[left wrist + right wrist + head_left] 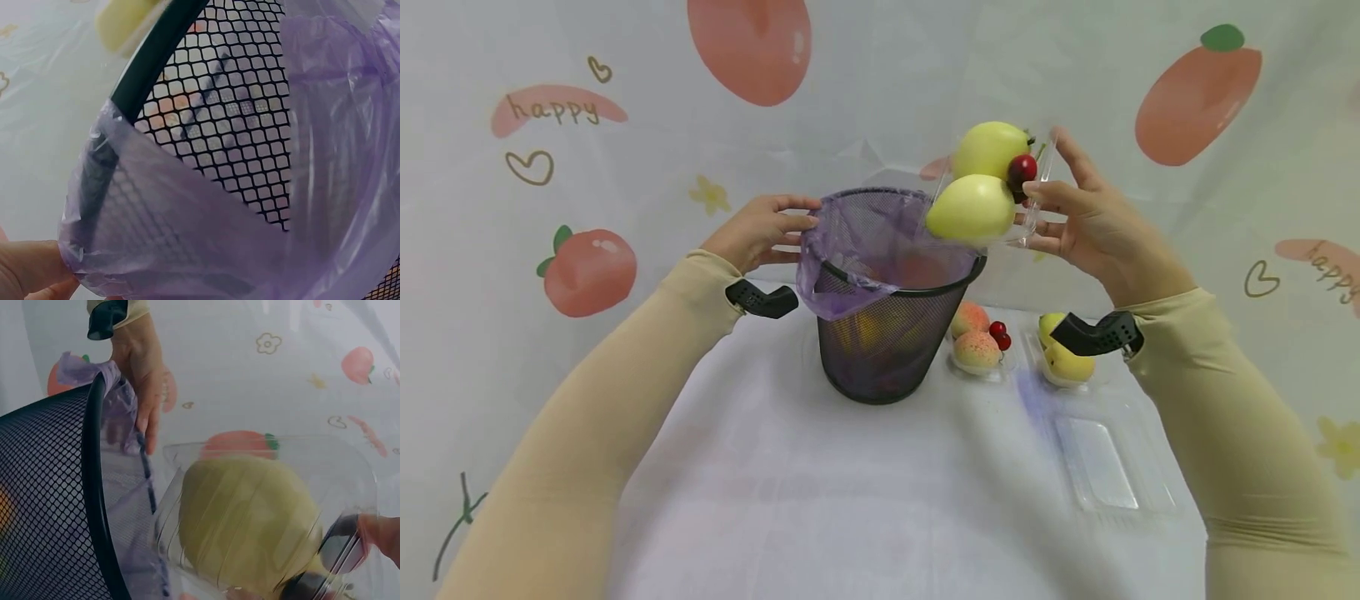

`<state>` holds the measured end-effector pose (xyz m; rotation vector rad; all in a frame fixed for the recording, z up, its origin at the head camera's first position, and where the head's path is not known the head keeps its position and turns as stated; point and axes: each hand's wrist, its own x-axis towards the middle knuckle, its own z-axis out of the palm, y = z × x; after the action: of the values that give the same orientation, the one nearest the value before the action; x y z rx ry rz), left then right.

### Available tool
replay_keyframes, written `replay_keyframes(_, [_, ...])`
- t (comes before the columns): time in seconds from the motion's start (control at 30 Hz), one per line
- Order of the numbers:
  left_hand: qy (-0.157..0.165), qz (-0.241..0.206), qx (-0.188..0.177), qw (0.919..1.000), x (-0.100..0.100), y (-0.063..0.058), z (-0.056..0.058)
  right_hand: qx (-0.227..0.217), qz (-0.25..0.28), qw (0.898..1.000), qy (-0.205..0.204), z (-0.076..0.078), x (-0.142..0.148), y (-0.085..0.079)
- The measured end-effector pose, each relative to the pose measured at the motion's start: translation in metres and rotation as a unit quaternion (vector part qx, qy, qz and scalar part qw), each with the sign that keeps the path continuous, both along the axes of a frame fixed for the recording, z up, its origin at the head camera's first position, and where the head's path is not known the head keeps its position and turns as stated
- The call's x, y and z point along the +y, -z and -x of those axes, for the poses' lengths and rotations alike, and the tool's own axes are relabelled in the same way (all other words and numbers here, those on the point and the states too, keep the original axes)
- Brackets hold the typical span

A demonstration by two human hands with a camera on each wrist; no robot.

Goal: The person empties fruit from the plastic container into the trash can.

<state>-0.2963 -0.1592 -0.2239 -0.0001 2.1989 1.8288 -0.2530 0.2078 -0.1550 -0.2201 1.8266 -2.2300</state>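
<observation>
A black mesh wastebasket (883,342) stands on the table, with a thin purple bag (850,292) lining it and folded over part of its rim. My left hand (767,229) rests its straight fingers against the rim's left side. Beyond the right rim, my right hand (1082,217) pinches a clear plastic box (1033,229) tilted toward the basket's mouth. Inside that box lie two pale yellow-green fruits (976,207) and dark red cherries (1022,169). In the right wrist view, one yellow-green fruit (244,519) shows through the clear plastic.
Behind the basket at right sit a box of peaches (976,348) with cherries and a box of yellow fruits (1070,363). An unfilled clear plastic box (1101,462) lies at the table's right. Orange-yellow shapes (876,329) show through the basket's mesh.
</observation>
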Motion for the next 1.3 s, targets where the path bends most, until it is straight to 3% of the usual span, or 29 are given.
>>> replay_keyframes(0.43, [-0.003, 0.004, -0.006, 1.0, -0.001, -0.001, 0.0, 0.006, -0.064, 0.998, 0.023, 0.008, -0.021, -0.001])
replay_keyframes(0.93, [-0.002, 0.007, -0.002, 1.0, -0.001, -0.005, -0.002, 0.067, -0.125, 0.989, 0.044, 0.014, -0.033, -0.001])
replay_keyframes(1.3, [-0.007, 0.01, -0.005, 0.9999, 0.002, -0.004, -0.002, 0.08, -0.158, 0.983, 0.04, 0.017, -0.037, 0.0])
